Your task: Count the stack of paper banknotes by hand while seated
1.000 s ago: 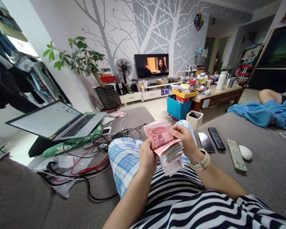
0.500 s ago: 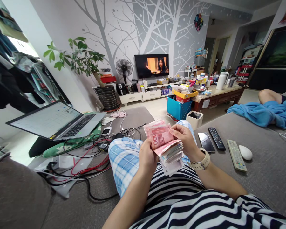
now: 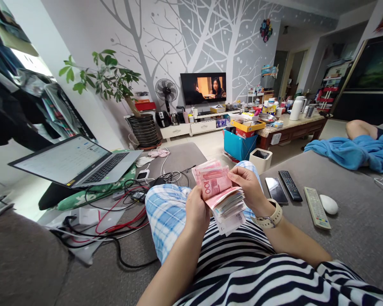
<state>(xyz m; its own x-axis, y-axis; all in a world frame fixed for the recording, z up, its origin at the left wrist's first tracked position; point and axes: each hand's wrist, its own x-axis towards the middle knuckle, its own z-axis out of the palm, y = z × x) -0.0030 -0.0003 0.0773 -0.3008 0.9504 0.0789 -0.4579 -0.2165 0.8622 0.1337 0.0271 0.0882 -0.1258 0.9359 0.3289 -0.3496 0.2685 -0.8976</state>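
A folded wad of banknotes [image 3: 225, 203] is held over my lap, its loose ends fanning toward my striped shirt. My left hand [image 3: 198, 208] is closed around the wad's left side, thumb on top. Red 100 notes [image 3: 214, 182] stand up from the fold, several of them spread at the top. Between thumb and fingers, my right hand [image 3: 247, 187] pinches the right edge of an upright red note. A paler note hangs lowest in the wad. The fingers beneath the notes are hidden.
An open laptop [image 3: 98, 170] rests on a green cushion at left, near tangled cables [image 3: 124, 225]. To the right on the sofa lie a phone [image 3: 276, 190], a black remote [image 3: 290, 185], a beige remote [image 3: 317, 207] and a white mouse [image 3: 328, 204]. Another person's leg [image 3: 362, 128] shows beside a blue blanket [image 3: 354, 151].
The upright red note and my right fingertips have shifted very slightly to the right. My left hand keeps its hold, and everything else looks the same.
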